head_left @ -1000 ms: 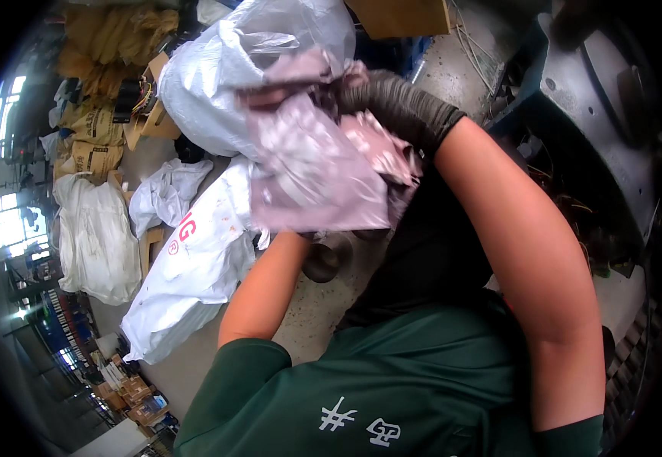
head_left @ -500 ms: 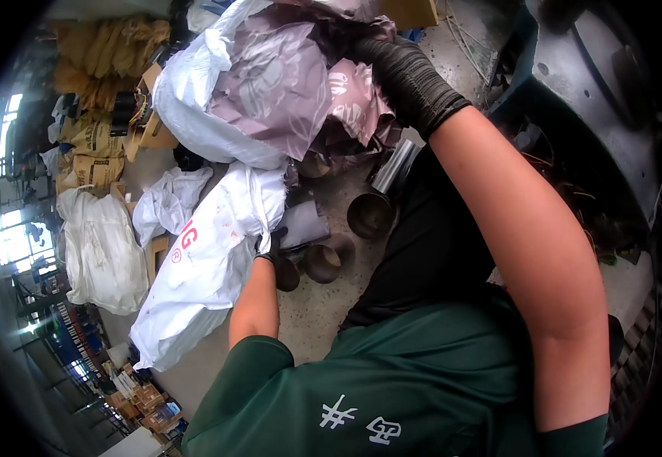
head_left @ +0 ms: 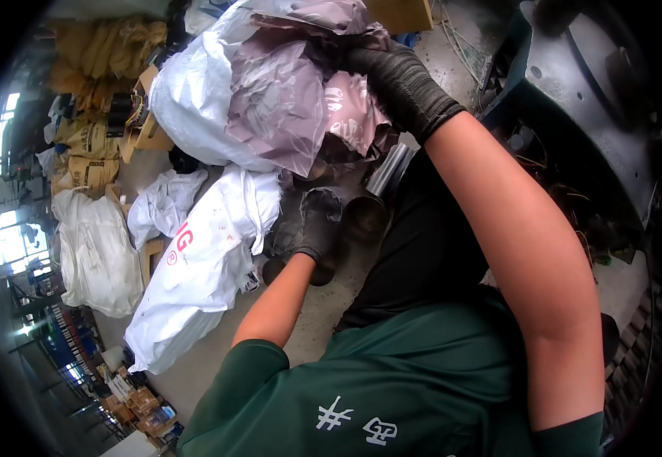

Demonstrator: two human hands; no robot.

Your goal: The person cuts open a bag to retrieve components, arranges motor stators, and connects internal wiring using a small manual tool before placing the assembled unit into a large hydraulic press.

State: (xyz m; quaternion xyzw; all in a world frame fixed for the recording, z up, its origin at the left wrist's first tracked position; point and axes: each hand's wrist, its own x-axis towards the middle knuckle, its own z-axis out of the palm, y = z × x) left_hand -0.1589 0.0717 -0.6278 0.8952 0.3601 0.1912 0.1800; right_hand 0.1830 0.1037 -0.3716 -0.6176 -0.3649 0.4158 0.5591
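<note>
Since the earlier frame of 0.5 s ago, the left hand (head_left: 319, 228) has left the neck of the long white sack (head_left: 201, 266) and gone right, in among the dark cylinders (head_left: 365, 217) on the floor (head_left: 327, 305). The mauve sheet (head_left: 277, 99) has shifted only slightly.

Both hands wear dark gloves. The right hand (head_left: 388, 68) is up against the sheet's right side, its fingertips lost in the folds, so I cannot tell how tightly they are closed. The left is curled downward over something dark and grey; whether it has hold of it does not show.

The crumpled sheet sits at the mouth of the white bag (head_left: 186, 99), bulging past the bag's right rim; how much is inside is hidden. Below the bag's lower right edge lie at least 2 cylindrical pieces: a dark cylinder and a shiny metal tube (head_left: 392, 167) near the dark trousers (head_left: 407, 244).

My judgement of the risks: the open cylinders look able to roll if the left hand knocks 1 of them, and the tube could tip against the leg. The thin sheet might tear if pulled by 1 edge, or slump over the left hand and hide its grip. The loose bag rim could fold inward and snag.
</note>
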